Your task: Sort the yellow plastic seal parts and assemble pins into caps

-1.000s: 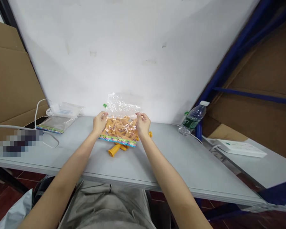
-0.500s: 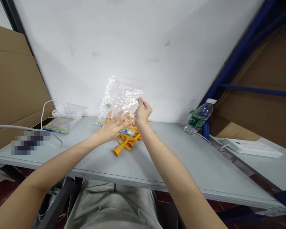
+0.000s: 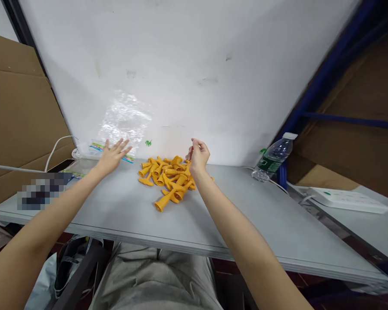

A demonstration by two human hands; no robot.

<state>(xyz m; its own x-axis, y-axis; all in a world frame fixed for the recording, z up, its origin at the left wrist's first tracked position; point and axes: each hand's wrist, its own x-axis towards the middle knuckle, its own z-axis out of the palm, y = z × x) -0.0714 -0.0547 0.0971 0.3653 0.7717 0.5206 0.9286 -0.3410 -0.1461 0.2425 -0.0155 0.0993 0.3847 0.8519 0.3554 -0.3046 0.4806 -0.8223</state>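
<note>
A clear plastic bag (image 3: 124, 118) with a colourful printed strip stands up against the white wall at the left. My left hand (image 3: 111, 158) lies over its printed edge, fingers spread and open; no grip on the bag is visible. Beyond the back right of a heap of orange-yellow plastic pieces (image 3: 168, 172), my right hand (image 3: 198, 156) is raised with fingers curled and pinched together, and nothing shows in it. Several of these pieces have a flared hollow end and a crossbar like a T. My right wrist covers part of the heap.
Another flat clear bag (image 3: 84, 165) lies at the left, beside a white cable (image 3: 51, 150) and a blurred-out patch. A green-labelled water bottle (image 3: 274, 156) leans at the right. A white power strip (image 3: 349, 200) rests on the adjoining surface. Cardboard (image 3: 16, 120) stands at the left.
The clear bag and my left hand have moved left, off the heap, which now shows more fully. My right hand has let go of the bag and stays in nearly the same spot.
</note>
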